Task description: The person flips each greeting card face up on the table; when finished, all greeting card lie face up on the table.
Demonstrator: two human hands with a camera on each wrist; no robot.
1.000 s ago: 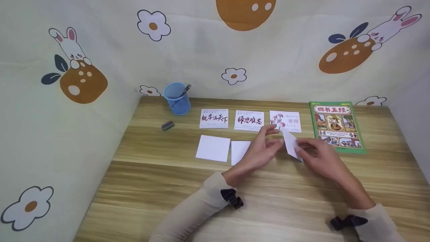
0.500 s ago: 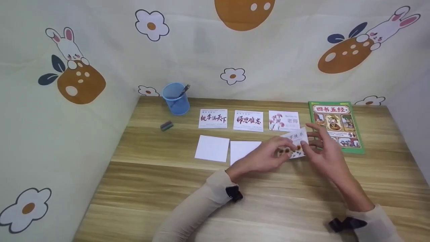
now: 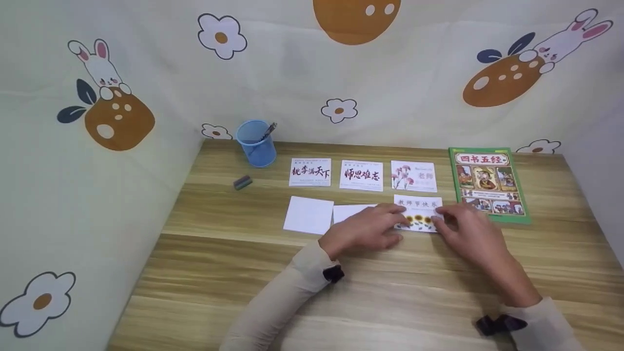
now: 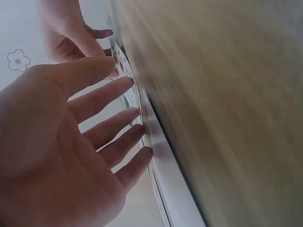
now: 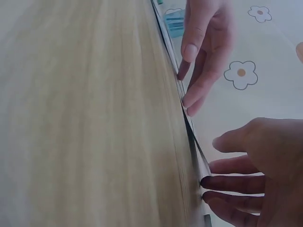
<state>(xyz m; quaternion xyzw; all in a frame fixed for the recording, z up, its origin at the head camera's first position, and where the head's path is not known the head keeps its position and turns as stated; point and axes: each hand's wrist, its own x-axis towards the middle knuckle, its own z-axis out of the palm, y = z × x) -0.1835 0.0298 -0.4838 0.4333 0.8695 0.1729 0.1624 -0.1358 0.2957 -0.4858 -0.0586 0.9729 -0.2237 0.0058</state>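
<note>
A square card (image 3: 420, 208) with Chinese characters and a row of sunflowers lies face up in front of both hands. My left hand (image 3: 365, 227) touches its left part with extended fingers; the left wrist view shows those fingers (image 4: 118, 130) spread along the card edges. On the card's right edge are the fingertips of my right hand (image 3: 475, 231). The right wrist view shows that edge slightly raised at the fingers (image 5: 236, 183), with the thumb apart from it. Left of this card lie two blank white cards (image 3: 308, 215), one partly hidden by my left hand.
Behind stands a row of printed cards: two with red-black calligraphy (image 3: 310, 172) and one with pink flowers (image 3: 414, 176). A green picture book (image 3: 487, 178) lies at the right. A blue pen cup (image 3: 257, 146) and a small dark eraser-like block (image 3: 243, 182) are at the left.
The held card has turned from edge-on to its sunflower side and come down onto the table in the front row. My right hand has loosened from its grip on it.
</note>
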